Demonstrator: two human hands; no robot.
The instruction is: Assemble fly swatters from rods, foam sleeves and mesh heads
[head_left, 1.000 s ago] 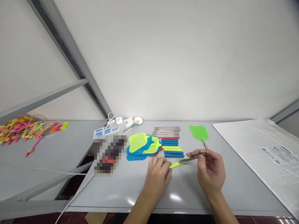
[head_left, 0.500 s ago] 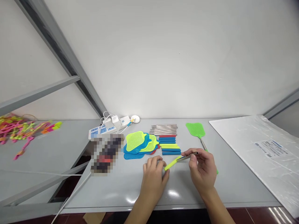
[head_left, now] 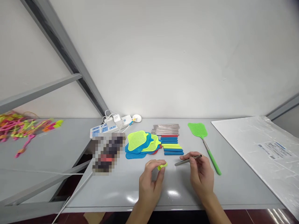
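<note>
Between thumb and fingers, my left hand [head_left: 150,180] pinches a yellow-green handle sleeve [head_left: 161,166], its open round end facing me. My right hand [head_left: 202,174] grips a thin metal tube [head_left: 187,160] that slants down toward the left. A gap separates the tube's tip from the sleeve. Behind my hands lie a row of blue, red and yellow handle sleeves [head_left: 173,150], and beyond them a bundle of metal rods [head_left: 165,128]. Perforated fly swatter heads [head_left: 137,140] in yellow, blue and red overlap to the left. A green fly swatter [head_left: 213,160] with a metal shaft lies right of my right hand.
A white power strip [head_left: 104,130] with plugs and cables stands at the back left, near a pixelated patch [head_left: 108,155]. A white wrapped board [head_left: 252,149] covers the right side. Colourful tangled pieces [head_left: 17,127] lie on the far-left table, past a grey metal frame [head_left: 70,62].
The metal tube and the yellow-green sleeve, lined up and meeting before, are now apart. The sleeve has turned so its open end shows. The view has shifted slightly.
</note>
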